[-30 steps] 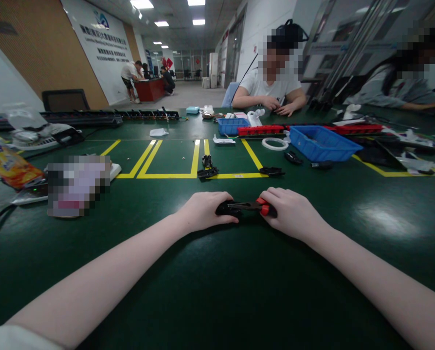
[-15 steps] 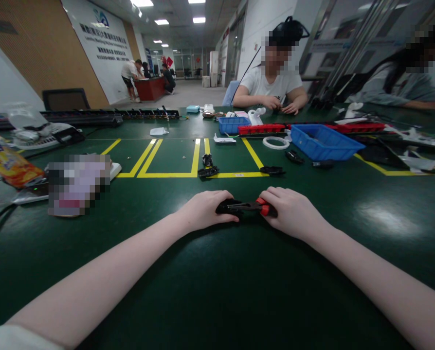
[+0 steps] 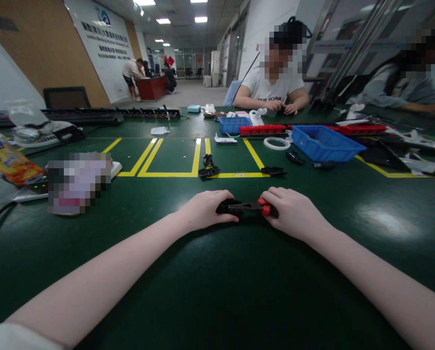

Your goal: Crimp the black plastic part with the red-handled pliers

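Green counter [image 3: 217,291] carries all items. Left hand [image 3: 203,210] and right hand [image 3: 294,213] rest on it, each grip clenched on opposite ends of a black part [image 3: 235,208] with red piece [image 3: 264,207], centre foreground.

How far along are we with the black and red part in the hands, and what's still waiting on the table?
In hand: the left hand and right hand both grip one black and red part, pressed low on the green table. Nothing finished can be told apart. Left, it seems: loose black pieces and another black piece lie on the yellow line beyond the hands, untouched.
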Demonstrator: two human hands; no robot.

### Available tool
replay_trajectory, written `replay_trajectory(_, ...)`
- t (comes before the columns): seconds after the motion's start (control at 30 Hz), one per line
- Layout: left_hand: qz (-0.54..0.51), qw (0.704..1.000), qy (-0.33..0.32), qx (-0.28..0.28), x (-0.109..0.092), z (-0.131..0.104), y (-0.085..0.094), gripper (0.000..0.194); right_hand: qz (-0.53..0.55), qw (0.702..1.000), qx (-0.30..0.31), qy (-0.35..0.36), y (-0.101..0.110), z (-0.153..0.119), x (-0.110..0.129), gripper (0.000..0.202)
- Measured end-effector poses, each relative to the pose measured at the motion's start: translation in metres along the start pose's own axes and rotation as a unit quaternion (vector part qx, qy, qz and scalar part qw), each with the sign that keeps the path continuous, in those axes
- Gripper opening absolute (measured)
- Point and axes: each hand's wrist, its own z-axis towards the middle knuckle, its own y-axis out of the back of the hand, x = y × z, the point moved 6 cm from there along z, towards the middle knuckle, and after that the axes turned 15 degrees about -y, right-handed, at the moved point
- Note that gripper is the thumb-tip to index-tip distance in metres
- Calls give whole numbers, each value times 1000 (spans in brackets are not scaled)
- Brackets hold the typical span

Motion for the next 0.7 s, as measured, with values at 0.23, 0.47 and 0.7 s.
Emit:
replay_trajectory(0.23, -25, 1000, -14, 9, 2, 0, 2, 39, -12, 1000, 0, -1, -2, 1, -1, 20)
replay_trajectory(0.47, -36, 999, -25, 19, 4, -2, 3, 39, -11, 1000, -2, -2, -1, 1, -1, 21)
replay_trajectory(0.7, -20, 1000, -4, 19, 6, -1, 1, 37, -9, 1000, 0, -1, -2, 1, 1, 20)
